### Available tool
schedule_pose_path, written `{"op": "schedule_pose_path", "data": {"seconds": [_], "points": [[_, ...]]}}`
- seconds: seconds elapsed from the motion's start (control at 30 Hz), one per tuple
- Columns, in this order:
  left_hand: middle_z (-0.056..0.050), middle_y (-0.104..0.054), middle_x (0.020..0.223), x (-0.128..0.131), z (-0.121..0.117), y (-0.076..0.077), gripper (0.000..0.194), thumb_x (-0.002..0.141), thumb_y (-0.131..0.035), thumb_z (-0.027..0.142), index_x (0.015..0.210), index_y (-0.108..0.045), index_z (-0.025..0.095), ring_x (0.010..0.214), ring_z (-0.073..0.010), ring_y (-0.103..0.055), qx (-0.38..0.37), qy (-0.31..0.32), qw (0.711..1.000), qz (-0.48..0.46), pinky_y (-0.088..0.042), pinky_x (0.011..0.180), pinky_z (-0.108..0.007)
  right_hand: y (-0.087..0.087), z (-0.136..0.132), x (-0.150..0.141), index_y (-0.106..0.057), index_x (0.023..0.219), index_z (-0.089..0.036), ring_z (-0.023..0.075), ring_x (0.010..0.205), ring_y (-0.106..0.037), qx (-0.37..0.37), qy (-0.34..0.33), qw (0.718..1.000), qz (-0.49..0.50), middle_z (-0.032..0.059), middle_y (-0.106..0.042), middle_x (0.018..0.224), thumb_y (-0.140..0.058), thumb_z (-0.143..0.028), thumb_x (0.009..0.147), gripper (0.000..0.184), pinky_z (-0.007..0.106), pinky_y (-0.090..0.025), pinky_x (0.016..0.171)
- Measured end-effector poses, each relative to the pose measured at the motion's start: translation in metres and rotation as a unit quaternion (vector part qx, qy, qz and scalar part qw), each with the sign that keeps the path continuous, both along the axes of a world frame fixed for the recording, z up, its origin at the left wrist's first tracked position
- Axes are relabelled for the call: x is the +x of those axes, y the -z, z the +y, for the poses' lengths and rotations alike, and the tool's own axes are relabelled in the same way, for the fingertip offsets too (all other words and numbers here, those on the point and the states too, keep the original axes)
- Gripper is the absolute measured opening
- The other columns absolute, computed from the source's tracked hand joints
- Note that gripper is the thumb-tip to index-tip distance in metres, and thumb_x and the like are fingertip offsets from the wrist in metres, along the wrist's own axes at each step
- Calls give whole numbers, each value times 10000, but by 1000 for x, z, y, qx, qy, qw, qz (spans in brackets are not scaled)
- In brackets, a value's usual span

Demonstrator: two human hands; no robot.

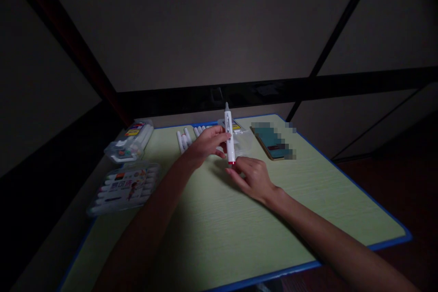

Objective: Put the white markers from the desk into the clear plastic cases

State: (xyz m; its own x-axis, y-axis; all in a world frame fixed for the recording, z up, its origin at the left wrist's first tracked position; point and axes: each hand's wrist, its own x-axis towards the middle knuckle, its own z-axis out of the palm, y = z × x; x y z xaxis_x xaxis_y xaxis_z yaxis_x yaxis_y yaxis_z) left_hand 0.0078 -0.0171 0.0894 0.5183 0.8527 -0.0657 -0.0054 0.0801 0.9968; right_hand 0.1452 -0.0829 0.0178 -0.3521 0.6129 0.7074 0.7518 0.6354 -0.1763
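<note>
A white marker with a grey tapered top and a red band near its bottom stands nearly upright above the table. My left hand is closed on its barrel, thumb across the front. At the lower end, by the red band, my right hand pinches with thumb and bent fingers; whether a cap sits between them is hidden. Behind my left hand lie several white markers on the table. A clear plastic case with a yellow label is partly covered by the held marker.
The light green table has a blue edge. At the left stand a clear case of markers with a handle and a flat pack of markers. A teal, partly blurred flat object lies at the right. A wall rises behind.
</note>
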Motion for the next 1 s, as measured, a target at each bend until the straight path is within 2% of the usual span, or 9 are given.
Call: {"op": "schedule_pose_path", "data": {"seconds": [0.23, 0.37, 0.43, 0.5, 0.63, 0.8, 1.0], "points": [[10, -528, 575, 11, -6, 9, 95, 811, -446, 139, 735, -501, 131, 440, -72, -503, -69, -40, 994, -75, -403, 399, -175, -3, 1, 5, -480, 608, -169, 86, 444, -441, 26, 63, 995, 70, -15, -504, 507, -473, -374, 858, 324, 208, -318, 467], [11, -524, 563, 16, -8, 12, 99, 814, -437, 136, 729, -489, 132, 422, -71, -493, -117, -73, 983, -117, -370, 389, -174, -4, 3, 10, -529, 847, -164, 84, 469, -491, 59, 61, 988, 129, -20, -568, 595, -544, -341, 819, 180, 200, -384, 478], [8, -528, 569, 18, -10, 11, 103, 822, -435, 147, 739, -493, 129, 428, -69, -494, -144, -83, 976, -139, -344, 381, -167, -5, 3, 11, -519, 981, -165, 84, 483, -512, 88, 50, 986, 133, -18, -595, 639, -548, -296, 820, 210, 206, -412, 494], [5, -524, 567, 20, -15, 8, 130, 843, -410, 159, 755, -500, 123, 442, -67, -496, -186, -83, 966, -159, -344, 388, -160, -6, 2, 12, -517, 1037, -173, 83, 493, -525, 114, 38, 985, 127, -18, -609, 658, -536, -226, 827, 217, 210, -429, 511], [13, -492, 543, 22, -24, 0, 212, 889, -347, 165, 746, -493, 108, 418, -38, -445, -284, -87, 935, -194, -346, 397, -128, -9, 0, 12, -529, 1069, -180, 77, 487, -524, 141, 16, 981, 131, -26, -619, 660, -554, -137, 803, 270, 216, -436, 520], [10, -493, 580, 25, -34, -4, 217, 907, -339, 155, 770, -500, 105, 445, -29, -461, -333, -84, 910, -232, -297, 365, -91, -11, -2, 11, -493, 1139, -172, 88, 518, -522, 133, -23, 981, 141, -6, -624, 721, -582, -144, 776, 374, 230, -442, 523], [14, -465, 589, 29, -45, -5, 215, 914, -347, 163, 782, -510, 114, 436, -17, -407, -368, -103, 895, -231, -285, 366, -86, -15, -3, 11, -547, 1029, -194, 106, 516, -491, 139, -14, 975, 172, -18, -559, 628, -602, -202, 784, 251, 242, -415, 503]]}}
